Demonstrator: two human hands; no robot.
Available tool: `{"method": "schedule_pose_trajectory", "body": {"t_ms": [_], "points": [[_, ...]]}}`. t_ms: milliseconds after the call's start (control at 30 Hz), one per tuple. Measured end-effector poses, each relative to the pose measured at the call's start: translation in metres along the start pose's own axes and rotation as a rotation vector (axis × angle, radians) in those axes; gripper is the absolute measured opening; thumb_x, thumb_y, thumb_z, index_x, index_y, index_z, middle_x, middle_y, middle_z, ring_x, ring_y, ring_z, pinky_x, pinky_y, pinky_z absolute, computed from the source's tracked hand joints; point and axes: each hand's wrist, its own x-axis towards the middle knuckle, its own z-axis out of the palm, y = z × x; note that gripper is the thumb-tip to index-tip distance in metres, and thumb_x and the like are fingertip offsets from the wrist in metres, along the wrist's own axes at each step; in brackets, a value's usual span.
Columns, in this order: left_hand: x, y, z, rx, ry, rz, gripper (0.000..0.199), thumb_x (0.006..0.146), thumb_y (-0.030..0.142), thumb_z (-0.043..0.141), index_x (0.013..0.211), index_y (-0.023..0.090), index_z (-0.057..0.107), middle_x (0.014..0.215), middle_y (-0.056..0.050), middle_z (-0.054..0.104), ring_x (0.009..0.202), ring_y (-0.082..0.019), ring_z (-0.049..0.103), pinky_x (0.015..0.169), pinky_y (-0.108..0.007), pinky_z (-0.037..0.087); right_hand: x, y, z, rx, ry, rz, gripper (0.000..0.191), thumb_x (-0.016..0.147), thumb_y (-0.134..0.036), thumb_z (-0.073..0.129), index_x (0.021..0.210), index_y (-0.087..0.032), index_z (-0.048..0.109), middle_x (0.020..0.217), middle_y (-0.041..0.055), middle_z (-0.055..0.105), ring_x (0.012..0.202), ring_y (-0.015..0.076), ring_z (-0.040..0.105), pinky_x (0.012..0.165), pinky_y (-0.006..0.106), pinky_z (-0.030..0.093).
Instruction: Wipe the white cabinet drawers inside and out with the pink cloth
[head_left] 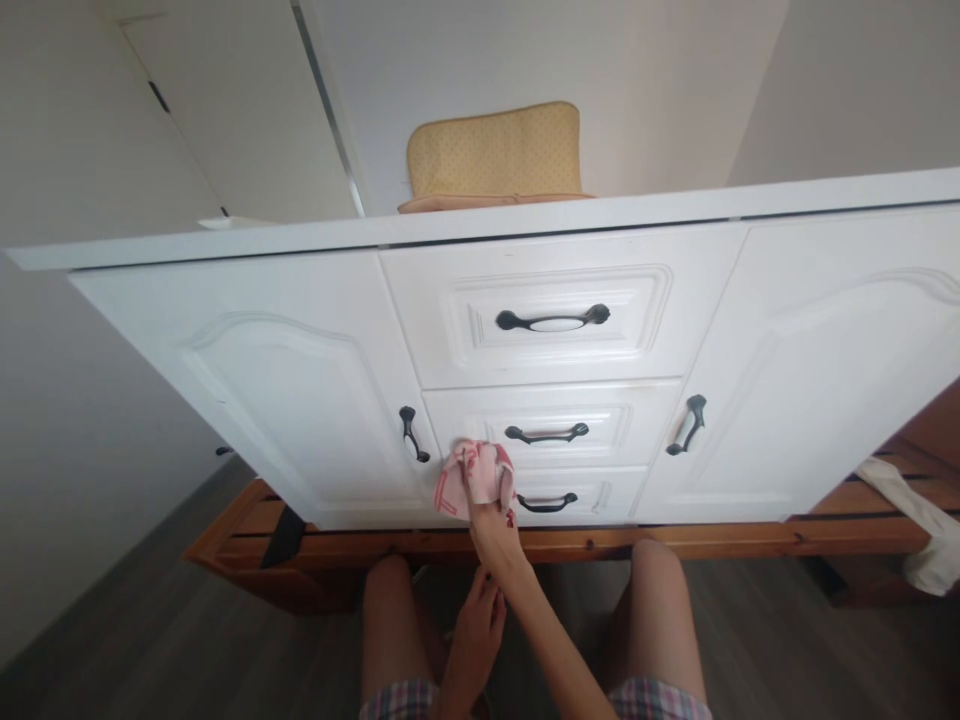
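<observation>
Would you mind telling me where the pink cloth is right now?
The pink cloth is low in the head view, pressed by the right hand against the white cabinet, left of the bottom drawer handle.

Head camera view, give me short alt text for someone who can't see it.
A right hand presses a pink-and-white cloth against the lower drawers of a white wooden cabinet with black handles. The left hand rests empty between bare knees; a yellow cushion sits on top.

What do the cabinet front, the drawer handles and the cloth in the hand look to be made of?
Cabinet front: white painted or laminated board, satin; routed panels, faint sheen.
Drawer handles: dark metal, apparently, with a white insert, possibly ceramic.
Cloth: soft woven fabric, pink-and-white; it bunches under the right hand.
Base below: varnished wood, knots visible.
</observation>
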Motion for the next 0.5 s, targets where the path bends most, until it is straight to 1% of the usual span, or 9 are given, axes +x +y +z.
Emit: {"method": "schedule_pose_trajectory", "body": {"t_ms": [33, 100, 167, 200, 233, 267, 367, 433, 500], "points": [[0.000, 0.003, -0.002, -0.020, -0.028, 0.028, 0.044, 0.104, 0.022, 0.040, 0.134, 0.024, 0.073, 0.143, -0.013, 0.069, 0.134, -0.028, 0.069, 0.115, -0.047, 0.057, -0.015, 0.013, -0.004, 0.003, 0.033, 0.034, 0.102, 0.082, 0.005, 0.041, 0.177, -0.025, 0.020, 0.170, 0.0199, 0.045, 0.156, 0.0400, 0.045, 0.116, 0.060, 0.051], [-0.002, 0.009, -0.009, -0.053, -0.073, 0.077, 0.042, 0.107, 0.023, 0.040, 0.133, 0.027, 0.073, 0.140, -0.011, 0.070, 0.130, -0.025, 0.071, 0.113, -0.043, 0.058, -0.047, 0.044, -0.024, 0.061, 0.115, 0.101, 0.100, 0.083, 0.004, 0.038, 0.177, -0.026, 0.021, 0.171, 0.0182, 0.044, 0.159, 0.0370, 0.042, 0.117, 0.059, 0.051], [0.000, 0.014, -0.016, -0.055, -0.078, 0.107, 0.039, 0.107, 0.023, 0.042, 0.130, 0.029, 0.074, 0.137, -0.009, 0.071, 0.126, -0.023, 0.072, 0.110, -0.040, 0.060, -0.080, 0.076, -0.054, 0.193, 0.196, 0.160, 0.091, 0.089, -0.002, 0.038, 0.176, -0.025, 0.025, 0.171, 0.0173, 0.045, 0.160, 0.0341, 0.042, 0.121, 0.058, 0.048], [0.003, 0.017, -0.019, -0.046, -0.065, 0.122, 0.039, 0.107, 0.022, 0.043, 0.130, 0.029, 0.074, 0.137, -0.009, 0.071, 0.126, -0.023, 0.073, 0.109, -0.040, 0.060, -0.097, 0.091, -0.072, 0.263, 0.252, 0.204, 0.083, 0.093, -0.009, 0.041, 0.174, -0.023, 0.031, 0.168, 0.0179, 0.049, 0.157, 0.0345, 0.045, 0.122, 0.058, 0.046], [0.007, 0.021, -0.022, -0.035, -0.046, 0.141, 0.040, 0.107, 0.022, 0.043, 0.130, 0.029, 0.073, 0.139, -0.009, 0.070, 0.127, -0.023, 0.072, 0.109, -0.040, 0.060, -0.113, 0.105, -0.089, 0.319, 0.316, 0.301, 0.075, 0.096, -0.017, 0.047, 0.171, -0.021, 0.040, 0.163, 0.0177, 0.055, 0.153, 0.0349, 0.051, 0.121, 0.058, 0.047], [0.012, 0.027, -0.023, -0.023, -0.028, 0.165, 0.041, 0.107, 0.021, 0.042, 0.132, 0.029, 0.072, 0.141, -0.009, 0.069, 0.129, -0.023, 0.072, 0.110, -0.040, 0.060, -0.128, 0.117, -0.107, 0.379, 0.389, 0.446, 0.069, 0.096, -0.027, 0.053, 0.165, -0.019, 0.050, 0.156, 0.0178, 0.061, 0.146, 0.0356, 0.058, 0.118, 0.056, 0.051], [0.033, 0.052, -0.025, 0.001, 0.025, 0.239, 0.046, 0.109, 0.019, 0.040, 0.146, 0.029, 0.065, 0.153, -0.008, 0.063, 0.138, -0.023, 0.066, 0.117, -0.039, 0.055, -0.164, 0.143, -0.158, 0.568, 0.780, 0.960, 0.071, 0.082, -0.049, 0.074, 0.144, -0.018, 0.066, 0.140, 0.0137, 0.070, 0.126, 0.0349, 0.069, 0.103, 0.052, 0.061], [0.049, 0.073, -0.025, 0.009, 0.042, 0.275, 0.046, 0.111, 0.020, 0.040, 0.151, 0.029, 0.060, 0.158, -0.010, 0.059, 0.142, -0.023, 0.064, 0.119, -0.039, 0.053, -0.183, 0.154, -0.187, 0.667, 1.037, 1.217, 0.072, 0.066, -0.054, 0.087, 0.128, -0.021, 0.071, 0.126, 0.0088, 0.073, 0.111, 0.0311, 0.072, 0.086, 0.048, 0.066], [0.064, 0.094, -0.024, -0.003, 0.037, 0.303, 0.048, 0.112, 0.020, 0.038, 0.156, 0.029, 0.054, 0.161, -0.011, 0.056, 0.146, -0.024, 0.060, 0.120, -0.041, 0.051, -0.204, 0.161, -0.211, 0.719, 1.163, 1.371, 0.069, 0.055, -0.053, 0.096, 0.112, -0.023, 0.071, 0.105, 0.0044, 0.073, 0.088, 0.0270, 0.073, 0.065, 0.043, 0.066]]}}
